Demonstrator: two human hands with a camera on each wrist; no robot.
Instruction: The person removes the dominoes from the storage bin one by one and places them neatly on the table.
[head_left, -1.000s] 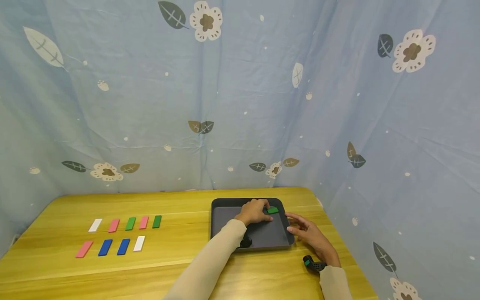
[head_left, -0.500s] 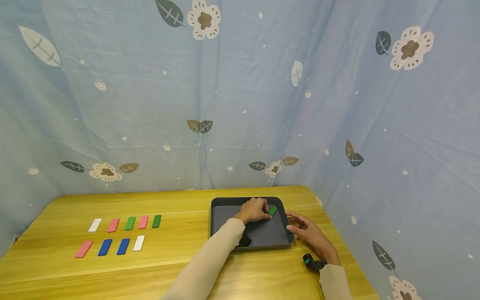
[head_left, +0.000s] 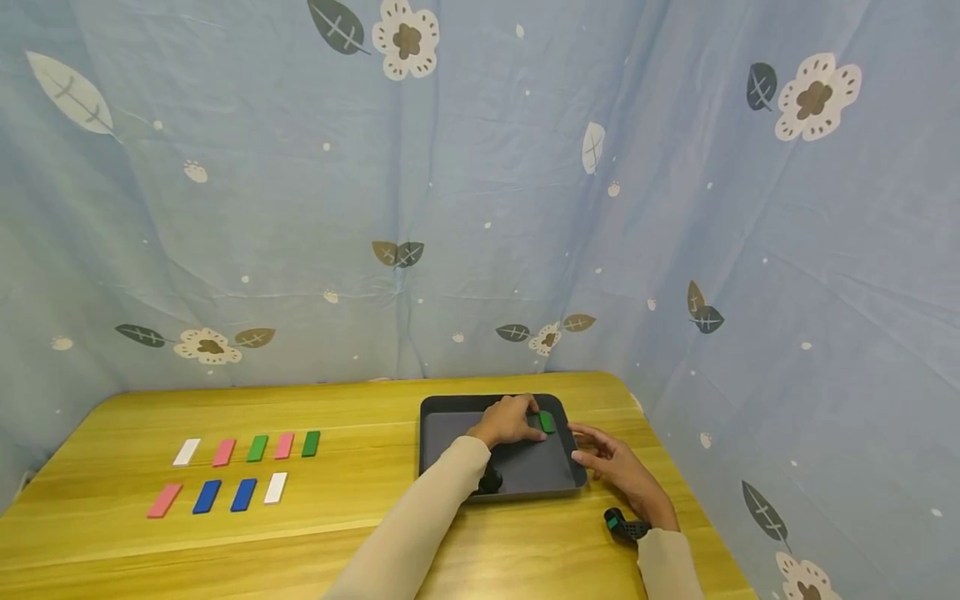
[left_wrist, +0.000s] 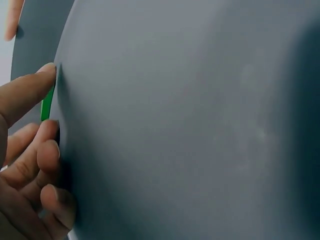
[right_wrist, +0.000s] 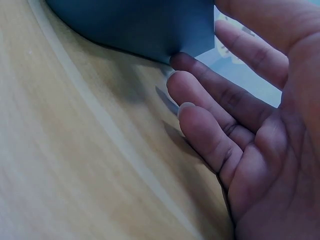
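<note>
Inside a dark grey tray (head_left: 555,471), my left hand (head_left: 508,421) reaches to the far right corner and pinches a flat green block (head_left: 547,422). Seen from the left wrist, the green block (left_wrist: 47,105) sits between the thumb and the fingers, its lower part partly covered by them. My right hand (head_left: 618,471) is just outside the tray's right wall, fingers loosely extended. In the right wrist view, a fingertip of this hand (right_wrist: 250,135) touches the tray's outer wall (right_wrist: 140,30) low down, and nothing is held.
On the left of the wooden table (head_left: 360,517) lie two rows of flat blocks in white, pink, green and blue, such as a dark green block (head_left: 311,443) and a blue block (head_left: 243,494). A patterned curtain (head_left: 315,208) hangs behind and to the right.
The green block has turned from lying crosswise to pointing away from me, near the tray's right wall. My left hand has barely shifted; my right hand keeps its place.
</note>
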